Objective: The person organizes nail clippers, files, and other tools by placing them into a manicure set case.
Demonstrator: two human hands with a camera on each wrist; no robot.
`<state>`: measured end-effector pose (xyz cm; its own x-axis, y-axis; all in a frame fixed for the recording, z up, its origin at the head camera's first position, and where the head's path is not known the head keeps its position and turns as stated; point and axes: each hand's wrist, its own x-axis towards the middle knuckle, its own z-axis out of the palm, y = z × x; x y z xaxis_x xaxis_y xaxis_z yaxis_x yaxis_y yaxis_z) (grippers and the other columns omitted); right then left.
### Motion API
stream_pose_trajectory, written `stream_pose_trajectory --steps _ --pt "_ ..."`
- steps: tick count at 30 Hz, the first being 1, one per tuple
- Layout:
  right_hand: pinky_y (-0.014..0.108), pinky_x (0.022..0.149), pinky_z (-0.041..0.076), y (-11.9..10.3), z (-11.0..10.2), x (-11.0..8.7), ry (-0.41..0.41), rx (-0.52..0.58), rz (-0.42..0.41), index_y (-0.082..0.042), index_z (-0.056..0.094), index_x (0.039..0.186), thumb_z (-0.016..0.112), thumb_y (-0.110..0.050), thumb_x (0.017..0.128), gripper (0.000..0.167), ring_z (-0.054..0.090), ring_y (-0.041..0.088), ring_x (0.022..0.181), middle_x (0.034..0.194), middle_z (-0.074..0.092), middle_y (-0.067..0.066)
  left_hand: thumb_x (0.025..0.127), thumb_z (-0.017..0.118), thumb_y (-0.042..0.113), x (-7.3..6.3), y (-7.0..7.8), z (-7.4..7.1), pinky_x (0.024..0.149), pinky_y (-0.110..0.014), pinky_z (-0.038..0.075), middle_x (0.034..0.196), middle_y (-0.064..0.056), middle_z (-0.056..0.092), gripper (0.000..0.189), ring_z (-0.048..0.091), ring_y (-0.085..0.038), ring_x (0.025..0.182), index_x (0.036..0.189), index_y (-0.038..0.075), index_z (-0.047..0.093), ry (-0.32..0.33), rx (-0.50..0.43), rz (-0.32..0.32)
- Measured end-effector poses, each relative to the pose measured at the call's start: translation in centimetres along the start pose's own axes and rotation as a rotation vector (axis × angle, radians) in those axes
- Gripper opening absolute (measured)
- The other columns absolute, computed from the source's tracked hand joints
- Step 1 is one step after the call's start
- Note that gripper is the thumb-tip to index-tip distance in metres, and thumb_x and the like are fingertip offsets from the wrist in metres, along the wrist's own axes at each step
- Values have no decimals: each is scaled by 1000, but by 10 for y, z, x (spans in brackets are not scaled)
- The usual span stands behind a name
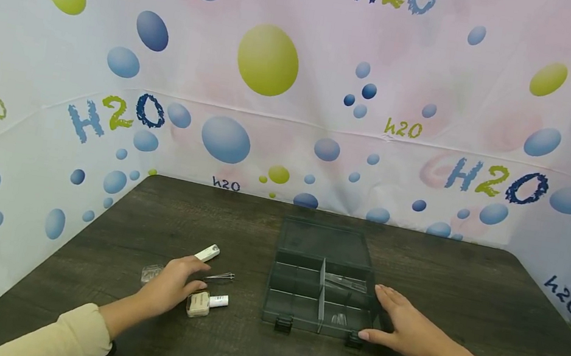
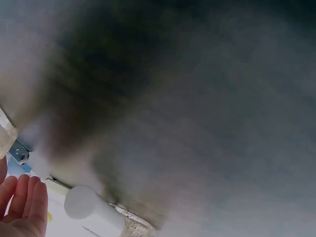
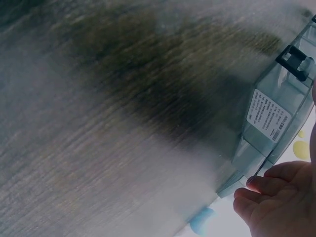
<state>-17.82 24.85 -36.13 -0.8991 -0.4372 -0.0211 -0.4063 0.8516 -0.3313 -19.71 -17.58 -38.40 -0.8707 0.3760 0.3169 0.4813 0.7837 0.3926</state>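
Observation:
My left hand (image 1: 172, 284) is low over the table's left side, fingers and thumb apart around the near end of a thin silver metal tool (image 1: 221, 276). Beyond its fingers lies a white-handled nail clipper (image 1: 209, 253). Close by the thumb, a nail polish bottle (image 1: 198, 305) with a white cap (image 2: 81, 202) lies on its side. A small clear glass bottle (image 1: 150, 273) is partly hidden behind the hand. My right hand (image 1: 407, 325) touches the right side of a smoky clear organizer box (image 1: 291, 322), thumb by the front right latch (image 1: 354, 339) and fingers extended.
The box's lid (image 1: 325, 242) is open towards the back. Slim clear pieces (image 1: 344, 283) lie in the back right compartment and a small clear piece (image 1: 339, 319) in the front right one. A printed cloth (image 1: 300, 82) hangs behind the dark wooden table (image 1: 215, 352).

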Motion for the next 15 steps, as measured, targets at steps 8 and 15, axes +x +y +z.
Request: stream_pose_trajectory --steps 8,15 --pt "64 95 36 -2 -3 0 -4 16 0 12 28 140 62 -59 77 101 31 53 128 142 29 36 75 71 -2 7 -3 5 67 -32 54 88 -12 66 17 65 -25 81 91 -4 68 11 49 -4" --pt "64 96 35 -4 -3 0 -22 23 10 12 27 140 62 -60 77 102 30 52 129 142 28 36 74 72 -3 10 2 7 60 -27 51 76 -6 62 8 60 -16 71 81 0 68 0 59 -94"
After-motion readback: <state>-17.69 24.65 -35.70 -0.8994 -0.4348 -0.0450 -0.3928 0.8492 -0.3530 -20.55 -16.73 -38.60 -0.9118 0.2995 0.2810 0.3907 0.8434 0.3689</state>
